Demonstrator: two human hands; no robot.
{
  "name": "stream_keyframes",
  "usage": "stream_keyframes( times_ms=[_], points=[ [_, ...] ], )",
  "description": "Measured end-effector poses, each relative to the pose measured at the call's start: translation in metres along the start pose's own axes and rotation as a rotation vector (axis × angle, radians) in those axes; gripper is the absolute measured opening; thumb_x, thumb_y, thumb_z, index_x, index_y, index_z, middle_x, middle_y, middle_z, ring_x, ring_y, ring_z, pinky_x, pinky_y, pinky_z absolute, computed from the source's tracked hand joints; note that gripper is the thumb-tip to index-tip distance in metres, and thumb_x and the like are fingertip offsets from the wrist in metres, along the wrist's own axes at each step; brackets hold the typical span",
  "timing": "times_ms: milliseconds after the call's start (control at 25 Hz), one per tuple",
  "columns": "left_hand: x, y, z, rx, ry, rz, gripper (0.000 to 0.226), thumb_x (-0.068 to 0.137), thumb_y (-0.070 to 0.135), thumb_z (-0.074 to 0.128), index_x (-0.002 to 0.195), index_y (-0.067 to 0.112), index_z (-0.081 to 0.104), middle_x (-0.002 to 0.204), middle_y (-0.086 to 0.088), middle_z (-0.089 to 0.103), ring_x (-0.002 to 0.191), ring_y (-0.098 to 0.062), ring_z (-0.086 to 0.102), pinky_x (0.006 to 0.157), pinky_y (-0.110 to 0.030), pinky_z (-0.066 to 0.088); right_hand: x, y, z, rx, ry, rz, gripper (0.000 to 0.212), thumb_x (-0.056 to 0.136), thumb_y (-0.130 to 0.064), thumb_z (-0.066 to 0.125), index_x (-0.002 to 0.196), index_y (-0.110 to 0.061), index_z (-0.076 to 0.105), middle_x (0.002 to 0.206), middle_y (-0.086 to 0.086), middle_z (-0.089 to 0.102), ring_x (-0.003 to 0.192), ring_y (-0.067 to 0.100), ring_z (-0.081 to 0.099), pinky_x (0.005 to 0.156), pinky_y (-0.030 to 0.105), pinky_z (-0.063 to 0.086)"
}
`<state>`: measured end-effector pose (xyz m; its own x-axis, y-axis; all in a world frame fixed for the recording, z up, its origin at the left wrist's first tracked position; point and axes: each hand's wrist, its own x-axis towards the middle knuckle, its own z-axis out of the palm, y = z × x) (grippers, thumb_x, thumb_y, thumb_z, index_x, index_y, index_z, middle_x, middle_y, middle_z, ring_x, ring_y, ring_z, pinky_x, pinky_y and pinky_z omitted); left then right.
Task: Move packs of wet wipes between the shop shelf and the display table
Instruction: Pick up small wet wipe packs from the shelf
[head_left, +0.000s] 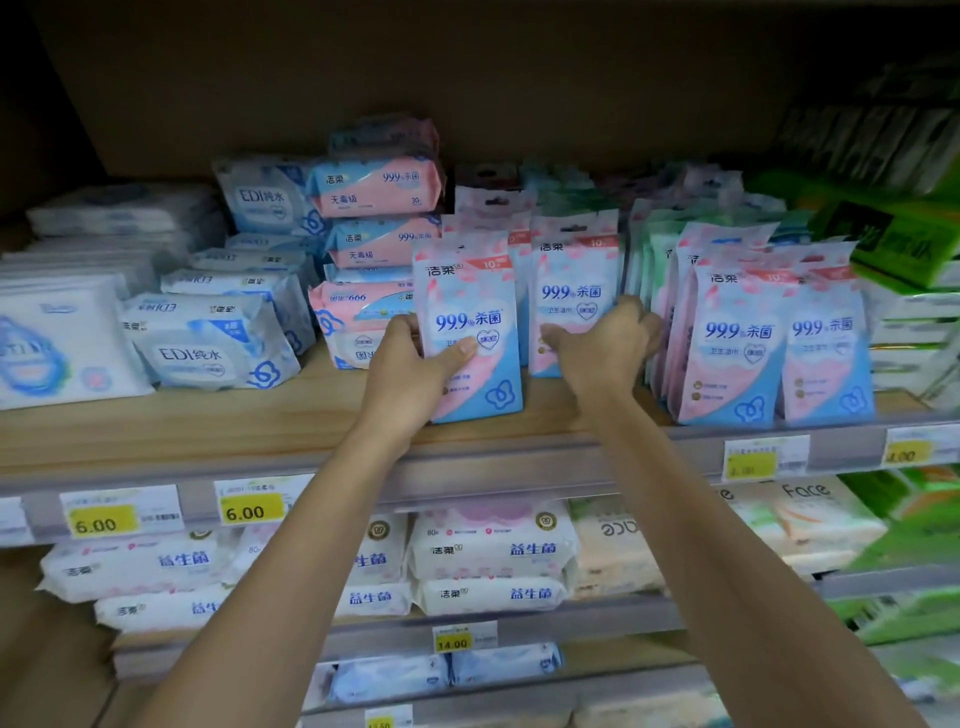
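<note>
While your arms reach up past the lower tiers, where white packs (493, 551) lie flat behind yellow price labels (252, 506), both your hands are at the wooden shelf (208, 431) above. Your left hand (410, 374) grips the front pack (478, 312) of pink-and-blue wet wipes, thumb across its face, fingers round its left side. This pack stands upright at the shelf's front edge. Your right hand (602, 348) holds the second pack (571, 291) just behind and to the right, thumb on its face and fingers curled round its right edge. A row of matching packs (737, 338) stands near the right end. Blue packs (208, 348) lie stacked towards the left end, pink packs (376, 187) pile deeper in, and green packs (904, 244) sit at the far right corner.
</note>
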<state>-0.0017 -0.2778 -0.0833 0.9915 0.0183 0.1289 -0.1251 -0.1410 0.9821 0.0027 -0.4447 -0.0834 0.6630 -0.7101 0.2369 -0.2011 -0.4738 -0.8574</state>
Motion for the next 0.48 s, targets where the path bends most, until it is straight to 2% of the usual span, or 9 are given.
stream_keyframes(
  times_ms=[120, 240, 360, 440, 480],
  points=[
    [0.002, -0.002, -0.004, -0.104, -0.017, -0.014, 0.027, 0.083, 0.019, 0.072, 0.099, 0.019, 0.05, 0.109, -0.003, 0.067, 0.101, -0.021, 0.065, 0.093, -0.047, 0.052, -0.001, 0.0, -0.002, 0.078, -0.007, -0.003, 0.076, 0.066, -0.022, 0.086, 0.123, -0.003, 0.039, 0.129, 0.016, 0.046, 0.123, 0.033, 0.043, 0.101, 0.045, 0.043],
    [0.002, -0.003, -0.007, -0.176, -0.027, -0.017, 0.025, 0.083, 0.022, 0.072, 0.097, 0.02, 0.052, 0.11, -0.003, 0.068, 0.102, -0.022, 0.066, 0.094, -0.048, 0.051, -0.007, 0.002, -0.007, 0.273, -0.063, -0.02, 0.064, 0.072, -0.011, 0.081, 0.115, -0.007, 0.033, 0.103, 0.006, 0.056, 0.102, 0.03, 0.061, 0.087, 0.046, 0.053],
    [-0.006, 0.002, -0.009, -0.239, -0.015, 0.022, 0.022, 0.084, 0.022, 0.07, 0.097, 0.021, 0.052, 0.108, -0.003, 0.069, 0.098, -0.021, 0.067, 0.087, -0.041, 0.054, -0.015, 0.003, -0.02, 0.447, -0.065, -0.098, 0.064, 0.075, -0.01, 0.078, 0.12, -0.011, 0.033, 0.099, -0.005, 0.054, 0.095, 0.021, 0.063, 0.082, 0.036, 0.054],
    [-0.018, 0.006, -0.014, -0.269, -0.013, 0.062, 0.021, 0.085, 0.021, 0.069, 0.098, 0.02, 0.053, 0.102, 0.0, 0.069, 0.09, -0.017, 0.068, 0.076, -0.032, 0.054, -0.026, 0.0, -0.035, 0.605, -0.103, -0.117, 0.055, 0.076, -0.009, 0.078, 0.116, -0.01, 0.041, 0.101, -0.002, 0.061, 0.089, 0.013, 0.067, 0.075, 0.029, 0.054],
    [-0.025, 0.008, -0.018, -0.282, -0.014, 0.077, 0.02, 0.085, 0.02, 0.068, 0.099, 0.019, 0.054, 0.099, 0.002, 0.07, 0.087, -0.014, 0.067, 0.074, -0.029, 0.053, -0.035, -0.003, -0.043, 0.685, -0.141, -0.104, 0.046, 0.076, -0.007, 0.077, 0.111, -0.009, 0.046, 0.095, -0.001, 0.065, 0.08, 0.009, 0.068, 0.067, 0.025, 0.055]
  ],
)
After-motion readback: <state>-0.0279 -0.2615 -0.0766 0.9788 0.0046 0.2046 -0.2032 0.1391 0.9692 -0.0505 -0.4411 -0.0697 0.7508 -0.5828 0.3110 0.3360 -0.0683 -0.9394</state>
